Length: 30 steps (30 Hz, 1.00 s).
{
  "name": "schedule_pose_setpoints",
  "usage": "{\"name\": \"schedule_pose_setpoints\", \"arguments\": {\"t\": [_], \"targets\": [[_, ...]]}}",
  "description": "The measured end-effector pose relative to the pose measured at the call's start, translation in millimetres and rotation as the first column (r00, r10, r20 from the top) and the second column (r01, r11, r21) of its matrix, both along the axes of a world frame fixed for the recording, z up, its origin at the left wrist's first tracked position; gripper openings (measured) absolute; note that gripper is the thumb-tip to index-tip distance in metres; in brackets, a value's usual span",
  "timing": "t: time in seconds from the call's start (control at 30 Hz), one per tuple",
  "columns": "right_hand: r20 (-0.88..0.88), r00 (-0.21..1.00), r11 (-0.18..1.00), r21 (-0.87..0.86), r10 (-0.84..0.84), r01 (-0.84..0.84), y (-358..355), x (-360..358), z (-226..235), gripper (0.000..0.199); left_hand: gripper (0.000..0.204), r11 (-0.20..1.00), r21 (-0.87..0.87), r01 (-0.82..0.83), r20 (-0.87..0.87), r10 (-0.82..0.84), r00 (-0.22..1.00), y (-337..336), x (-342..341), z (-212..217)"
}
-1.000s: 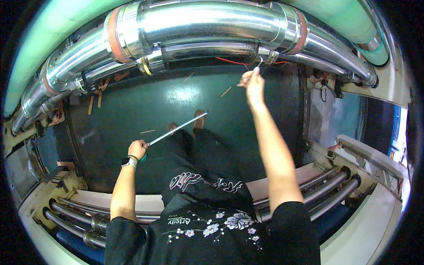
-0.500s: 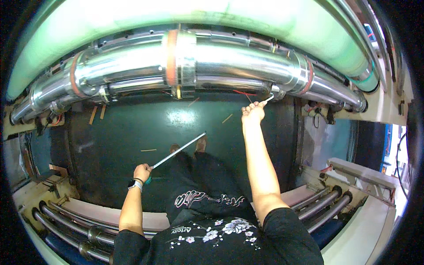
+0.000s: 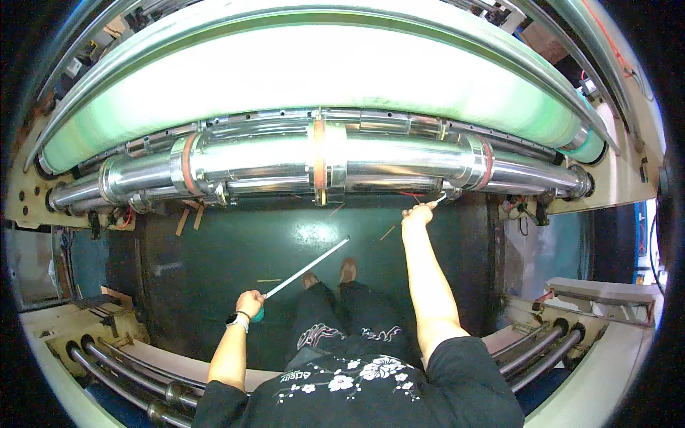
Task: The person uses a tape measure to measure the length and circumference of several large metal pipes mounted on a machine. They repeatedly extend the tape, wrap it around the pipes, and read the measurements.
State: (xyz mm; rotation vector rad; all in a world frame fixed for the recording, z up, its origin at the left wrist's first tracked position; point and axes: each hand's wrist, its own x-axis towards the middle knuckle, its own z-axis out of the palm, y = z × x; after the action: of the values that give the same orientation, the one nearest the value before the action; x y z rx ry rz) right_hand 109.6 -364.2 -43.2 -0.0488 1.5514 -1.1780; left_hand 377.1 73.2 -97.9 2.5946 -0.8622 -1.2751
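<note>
My left hand (image 3: 250, 303), with a watch on its wrist, is closed round a tape measure. Its teal case (image 3: 258, 314) shows below my fingers, and the long white blade (image 3: 307, 267) sticks out up and to the right, its end free above the floor. Reaching forward, my right hand (image 3: 418, 212) is closed on a thin silver tool (image 3: 440, 199) whose exact kind I cannot make out. The tool's far end is at the underside of a metal collar (image 3: 471, 162) on the shiny shaft (image 3: 407, 167); whether it touches is unclear.
Beyond the shaft, which carries several red-banded collars, lies a large pale green roller (image 3: 285, 78). Light-coloured strips (image 3: 387, 232) lie on the dark green floor (image 3: 342, 285). Metal rollers (image 3: 531, 349) run behind me on both sides, and cream machine frames (image 3: 614, 189) stand left and right.
The view has tilted up, so the shaft and both hands appear lower and more of the green roller shows. My right hand keeps the tool by the collar; the tape stays extended.
</note>
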Motion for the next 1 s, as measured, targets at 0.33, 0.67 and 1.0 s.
{"name": "schedule_pose_setpoints", "arguments": {"t": [0.33,0.67,1.0], "targets": [[-0.174,0.983,0.963,-0.250,0.057,-0.100,17,-37,-50,0.044,0.031,0.993,0.050,0.105,-0.095,-0.100,0.990,-9,12,46],[-0.750,0.638,0.670,-0.384,0.174,-0.635,15,-110,89,0.022,0.023,0.995,-0.096,0.018,-0.157,-0.033,0.987,26,5,67],[-0.853,-0.505,0.377,0.515,0.132,-0.770,-108,-73,255,0.016,0.023,0.986,-0.166,0.020,-0.078,-0.034,0.996,-11,-27,67]]}}
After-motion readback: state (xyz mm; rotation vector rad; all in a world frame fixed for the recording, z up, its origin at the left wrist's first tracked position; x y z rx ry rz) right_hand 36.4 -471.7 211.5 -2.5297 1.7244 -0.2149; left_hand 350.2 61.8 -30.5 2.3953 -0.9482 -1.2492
